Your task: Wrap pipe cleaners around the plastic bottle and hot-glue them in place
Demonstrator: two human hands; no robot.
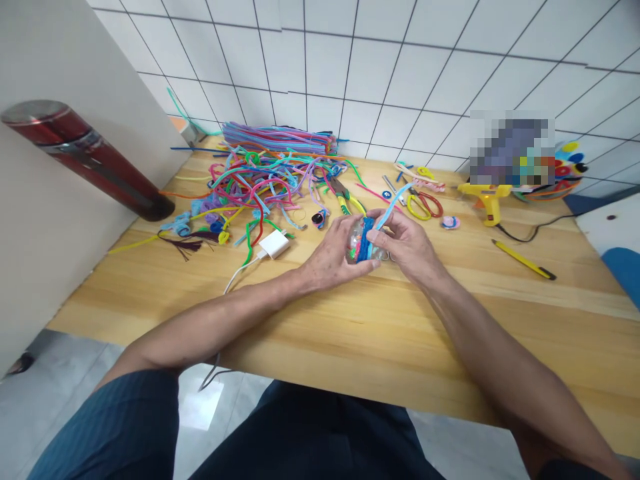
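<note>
A small clear container (353,243), wrapped round the middle with dark blue pipe cleaner (366,245), is held just above the table. My left hand (336,250) curls round its left side, thumb along the bottom. On the other side, my right hand (407,243) pinches a light blue pipe cleaner (395,205) against the wrapping. The strip's free end sticks up and to the right. Colourful bits show through the clear wall. My fingers hide part of the container, so its full shape cannot be made out.
Loose pipe cleaners (260,180) pile up at the back left, before a bundle (280,139). Pliers (343,193), scissors (420,205), a yellow glue gun (487,200) and a utility knife (523,259) lie around. A white charger (275,245) and red thermos (90,160) are left.
</note>
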